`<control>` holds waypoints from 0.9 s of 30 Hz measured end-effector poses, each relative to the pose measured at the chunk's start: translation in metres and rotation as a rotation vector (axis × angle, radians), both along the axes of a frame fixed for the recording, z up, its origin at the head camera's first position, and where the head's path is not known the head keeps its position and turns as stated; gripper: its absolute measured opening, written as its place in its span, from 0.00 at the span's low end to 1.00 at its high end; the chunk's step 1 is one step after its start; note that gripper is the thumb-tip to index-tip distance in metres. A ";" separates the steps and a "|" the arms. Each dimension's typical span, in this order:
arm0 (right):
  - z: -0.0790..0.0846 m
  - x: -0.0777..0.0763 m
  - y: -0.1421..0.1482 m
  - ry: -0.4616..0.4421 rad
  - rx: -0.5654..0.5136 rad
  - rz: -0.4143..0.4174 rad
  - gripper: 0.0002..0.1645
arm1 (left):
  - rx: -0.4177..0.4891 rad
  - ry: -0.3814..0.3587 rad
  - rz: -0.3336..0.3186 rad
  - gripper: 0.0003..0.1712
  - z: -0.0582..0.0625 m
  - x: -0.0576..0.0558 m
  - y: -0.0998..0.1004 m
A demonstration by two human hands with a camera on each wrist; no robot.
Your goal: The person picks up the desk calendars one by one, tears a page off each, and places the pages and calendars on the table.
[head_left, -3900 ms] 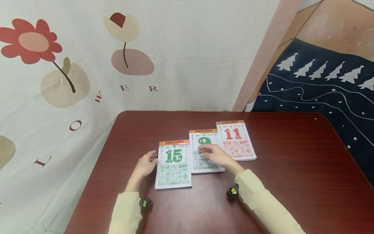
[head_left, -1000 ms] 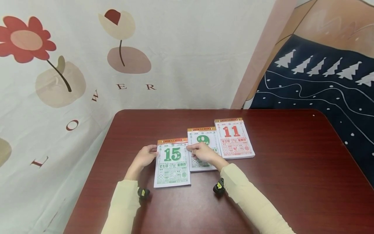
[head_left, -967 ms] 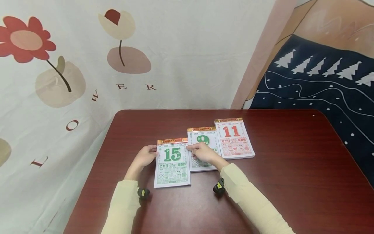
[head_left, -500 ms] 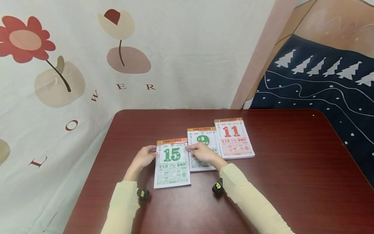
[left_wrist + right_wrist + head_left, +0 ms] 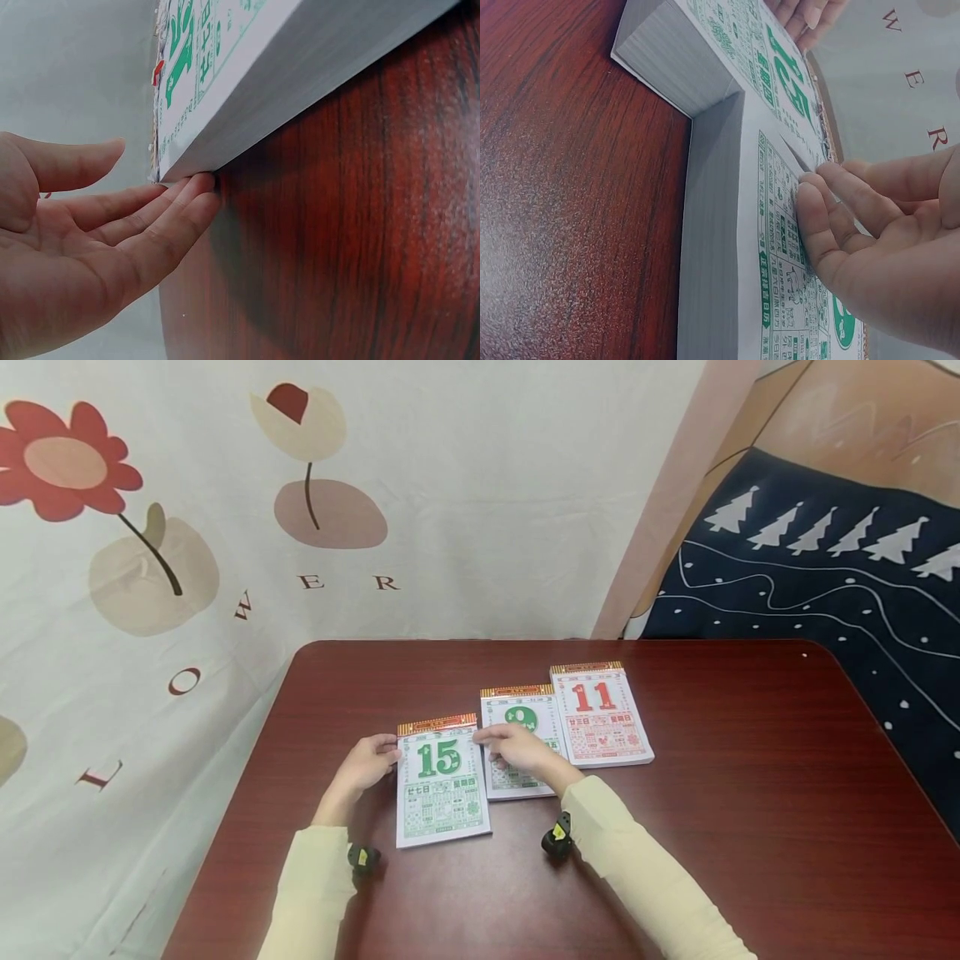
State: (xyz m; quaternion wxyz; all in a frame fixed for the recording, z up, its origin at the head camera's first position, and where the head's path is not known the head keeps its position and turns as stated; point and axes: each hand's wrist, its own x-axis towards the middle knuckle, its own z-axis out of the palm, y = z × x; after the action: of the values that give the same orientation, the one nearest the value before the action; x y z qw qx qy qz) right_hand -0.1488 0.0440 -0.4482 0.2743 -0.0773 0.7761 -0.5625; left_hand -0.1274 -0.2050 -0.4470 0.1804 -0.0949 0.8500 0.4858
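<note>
Three thick tear-off calendars lie stepped across the table in the head view. The left calendar (image 5: pixel 442 806) shows a green 15, the middle calendar (image 5: pixel 498 785) a green 9 and the right calendar (image 5: pixel 603 727) a red 11. My left hand (image 5: pixel 365 768) is at the upper left edge of the 15 calendar; in the left wrist view its fingertips (image 5: pixel 201 180) touch the pad's side, thumb apart. My right hand (image 5: pixel 525 750) reaches over the 9 calendar, partly covering it. Its extended fingers (image 5: pixel 855 191) meet the 15 calendar's right edge.
The calendars rest on a dark red-brown wooden table (image 5: pixel 720 827) with rounded far corners. Behind it hangs a pale cloth (image 5: pixel 487 527) printed with flowers, and a dark blue cloth (image 5: pixel 810 593) with white trees at the right. Each forearm wears a small black camera (image 5: pixel 557 839).
My right hand has moved left from above the 9 calendar to the 15 calendar's edge. The 15 calendar has turned slightly, its top shifting left. The other two calendars stay put.
</note>
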 end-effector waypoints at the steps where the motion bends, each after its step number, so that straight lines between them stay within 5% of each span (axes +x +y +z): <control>1: 0.000 0.000 0.000 -0.009 -0.017 -0.011 0.19 | 0.004 -0.001 0.000 0.23 0.000 0.000 0.000; 10: 0.002 -0.002 -0.002 -0.083 -0.057 -0.129 0.21 | 0.014 -0.010 0.014 0.24 0.000 -0.001 -0.001; 27: 0.001 -0.005 -0.007 -0.053 -0.075 -0.087 0.23 | 0.032 -0.006 0.001 0.24 0.002 -0.005 0.003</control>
State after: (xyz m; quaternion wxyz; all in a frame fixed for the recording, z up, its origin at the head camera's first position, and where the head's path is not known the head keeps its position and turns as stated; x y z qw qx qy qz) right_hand -0.1542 0.0374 -0.4471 0.2671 -0.0387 0.7495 -0.6045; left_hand -0.1320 -0.2018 -0.4446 0.1840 -0.0940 0.8415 0.4991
